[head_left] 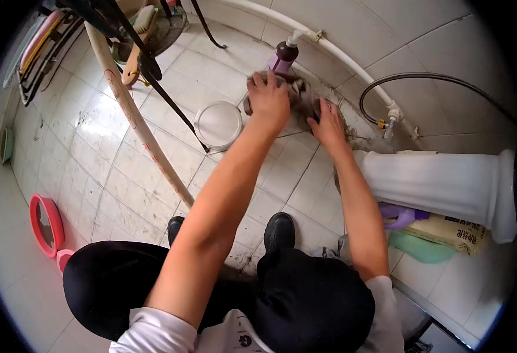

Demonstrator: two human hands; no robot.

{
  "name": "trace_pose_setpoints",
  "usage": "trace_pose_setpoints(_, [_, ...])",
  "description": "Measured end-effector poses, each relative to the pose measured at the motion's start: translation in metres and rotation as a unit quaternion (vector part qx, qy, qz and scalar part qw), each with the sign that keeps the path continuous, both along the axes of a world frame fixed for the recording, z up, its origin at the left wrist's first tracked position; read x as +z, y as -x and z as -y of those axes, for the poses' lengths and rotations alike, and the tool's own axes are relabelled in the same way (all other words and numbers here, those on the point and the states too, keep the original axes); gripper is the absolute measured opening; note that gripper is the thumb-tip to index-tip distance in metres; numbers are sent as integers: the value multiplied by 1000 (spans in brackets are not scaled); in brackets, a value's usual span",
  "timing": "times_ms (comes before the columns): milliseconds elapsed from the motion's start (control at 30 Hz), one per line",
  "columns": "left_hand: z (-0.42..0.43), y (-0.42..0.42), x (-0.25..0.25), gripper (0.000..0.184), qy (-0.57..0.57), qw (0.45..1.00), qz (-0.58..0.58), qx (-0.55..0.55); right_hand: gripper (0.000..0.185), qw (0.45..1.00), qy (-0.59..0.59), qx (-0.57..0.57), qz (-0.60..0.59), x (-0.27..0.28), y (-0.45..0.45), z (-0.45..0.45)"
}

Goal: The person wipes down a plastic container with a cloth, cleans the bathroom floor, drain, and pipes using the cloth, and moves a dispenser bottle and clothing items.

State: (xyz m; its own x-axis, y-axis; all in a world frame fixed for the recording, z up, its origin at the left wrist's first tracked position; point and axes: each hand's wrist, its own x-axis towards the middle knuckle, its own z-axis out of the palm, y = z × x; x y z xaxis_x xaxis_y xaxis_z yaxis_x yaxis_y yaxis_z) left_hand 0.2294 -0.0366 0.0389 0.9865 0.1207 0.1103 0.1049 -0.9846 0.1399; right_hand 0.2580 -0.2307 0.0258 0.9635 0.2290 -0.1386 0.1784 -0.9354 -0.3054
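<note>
My left hand (pixel 268 99) is closed over one end of a crumpled grey-brown rag (pixel 298 97) on the tiled floor, its fingertips pressed into the fabric. On the other end, my right hand (pixel 329 122) grips the rag near the wall with bent fingers. Some folds are hidden beneath both hands. Just behind the rag stands a dark pump bottle (pixel 284 56) with a white pump head and a purple label. A round, pale lid-like disc (pixel 218 125) lies flat to the left of my left forearm.
A white pedestal (pixel 435 182) stands at right, beside a purple-handled container (pixel 402 216) and a printed bag (pixel 452 232). A braided hose (pixel 435 75) meets the wall pipe (pixel 352 66). Left are a leaning pole (pixel 135 120), a black-legged stand (pixel 173 106) and a red basin (pixel 47 225).
</note>
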Motion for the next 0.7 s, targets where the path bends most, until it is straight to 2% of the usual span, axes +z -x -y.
trace_pose_setpoints(67, [-8,-9,-38,43,48,998,29,11,77,999,41,7,-28,-16,-21,-21])
trace_pose_setpoints(133, [-9,-7,-50,46,78,996,40,10,78,995,83,34,-38,-32,-36,-33])
trace_pose_setpoints(167, [-9,-6,-55,47,84,996,36,5,74,996,69,26,-53,-39,-37,-34])
trace_pose_setpoints(267, [-11,-5,-69,50,100,995,25,-1,66,990,125,67,-27,-74,-37,-28])
trace_pose_setpoints(300, [-8,-3,-74,51,109,994,21,-1,61,991,73,98,53,-81,-30,-22])
trace_pose_setpoints(367, [-3,6,-78,52,116,993,7,-6,60,986,70,137,59,-89,-8,-10])
trace_pose_setpoints(400, [-2,7,-75,53,118,993,7,-7,60,982,68,159,69,-84,5,-5])
trace_pose_setpoints(533, [17,32,-74,61,76,983,-165,-18,59,965,82,244,58,-80,93,37])
trace_pose_setpoints(667, [22,48,-94,67,12,963,-258,-80,52,959,78,268,-55,-54,150,76])
trace_pose_setpoints(700, [23,53,-98,56,-3,986,-147,-83,49,974,44,220,-4,-56,146,83])
